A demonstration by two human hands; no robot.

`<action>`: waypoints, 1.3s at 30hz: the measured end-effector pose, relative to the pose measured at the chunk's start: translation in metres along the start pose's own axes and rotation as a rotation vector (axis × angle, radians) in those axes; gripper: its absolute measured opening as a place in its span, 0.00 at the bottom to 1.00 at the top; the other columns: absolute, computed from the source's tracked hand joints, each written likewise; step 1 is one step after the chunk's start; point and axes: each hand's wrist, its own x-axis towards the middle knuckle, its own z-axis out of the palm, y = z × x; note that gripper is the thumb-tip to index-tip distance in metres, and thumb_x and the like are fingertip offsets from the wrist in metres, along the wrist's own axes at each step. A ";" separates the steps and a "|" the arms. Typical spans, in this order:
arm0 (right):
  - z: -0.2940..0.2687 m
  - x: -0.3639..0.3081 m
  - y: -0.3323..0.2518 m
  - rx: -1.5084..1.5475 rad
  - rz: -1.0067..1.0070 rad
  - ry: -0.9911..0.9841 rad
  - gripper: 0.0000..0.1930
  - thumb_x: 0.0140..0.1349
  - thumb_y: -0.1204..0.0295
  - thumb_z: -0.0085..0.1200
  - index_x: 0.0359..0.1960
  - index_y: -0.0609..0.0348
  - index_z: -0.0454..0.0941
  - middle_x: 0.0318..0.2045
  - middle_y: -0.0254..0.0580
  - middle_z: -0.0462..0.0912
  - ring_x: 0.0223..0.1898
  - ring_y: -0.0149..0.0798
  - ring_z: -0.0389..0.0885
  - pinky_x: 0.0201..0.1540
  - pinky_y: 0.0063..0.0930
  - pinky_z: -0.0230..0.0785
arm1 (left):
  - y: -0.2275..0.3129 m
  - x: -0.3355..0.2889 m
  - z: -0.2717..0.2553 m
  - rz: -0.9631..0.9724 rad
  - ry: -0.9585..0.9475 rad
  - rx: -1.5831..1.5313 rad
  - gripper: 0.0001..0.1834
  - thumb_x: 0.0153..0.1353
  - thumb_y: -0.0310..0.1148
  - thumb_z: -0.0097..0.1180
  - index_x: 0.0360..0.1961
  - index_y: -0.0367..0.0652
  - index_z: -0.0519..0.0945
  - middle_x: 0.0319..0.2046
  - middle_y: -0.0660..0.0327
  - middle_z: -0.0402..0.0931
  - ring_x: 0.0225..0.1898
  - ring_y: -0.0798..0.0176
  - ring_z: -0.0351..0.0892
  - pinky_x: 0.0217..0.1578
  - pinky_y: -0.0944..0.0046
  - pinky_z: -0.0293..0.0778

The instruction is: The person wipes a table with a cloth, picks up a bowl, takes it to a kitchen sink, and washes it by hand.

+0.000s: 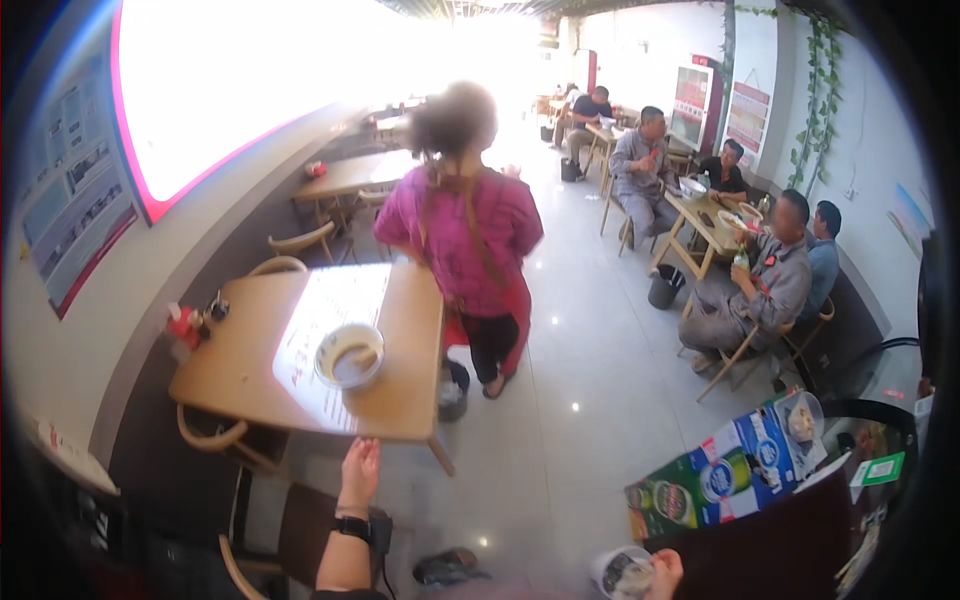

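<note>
My left hand [360, 468], with a dark watch on its wrist, hangs just off the near edge of a wooden table [235, 340]. Its fingers are drawn together, and I see nothing in them. On that table stands a pale bowl [349, 356] with some brownish liquid and a utensil or piece of food in it. At the bottom edge my right hand [667, 574] grips the rim of a clear, round plastic container [622, 575]. Something dark and whitish lies inside it; I cannot make out what.
A person in a purple top [465, 225] stands beyond the table, back turned. Chairs [215, 435] flank it; a black bin [453, 390] stands beside it. Several people sit at tables [700, 225] on the right. Nearer, green and blue printed packaging [715, 475] lies by a counter.
</note>
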 end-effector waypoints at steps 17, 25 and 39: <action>0.148 -0.110 -0.031 0.025 0.360 -0.098 0.11 0.56 0.75 0.43 0.42 0.58 0.71 0.23 0.38 0.75 0.21 0.31 0.74 0.20 0.21 0.69 | 0.040 0.194 -0.041 -0.117 -0.023 0.009 0.21 0.46 0.22 0.44 0.45 0.38 0.66 0.41 0.56 0.70 0.44 0.56 0.70 0.46 0.55 0.70; 0.123 -0.188 -0.098 -0.051 0.415 -0.061 0.11 0.55 0.74 0.42 0.39 0.56 0.72 0.17 0.37 0.73 0.15 0.30 0.71 0.14 0.21 0.66 | 0.062 0.091 0.017 -0.251 -0.281 0.337 0.22 0.42 0.22 0.43 0.44 0.34 0.66 0.38 0.55 0.71 0.39 0.57 0.74 0.41 0.54 0.73; -0.149 -0.454 0.013 0.048 0.199 0.931 0.07 0.55 0.72 0.51 0.28 0.65 0.76 0.13 0.34 0.73 0.13 0.26 0.69 0.14 0.19 0.62 | -0.112 -0.272 0.055 -1.199 -0.838 0.671 0.26 0.49 0.29 0.45 0.53 0.38 0.60 0.39 0.57 0.70 0.34 0.61 0.70 0.32 0.63 0.69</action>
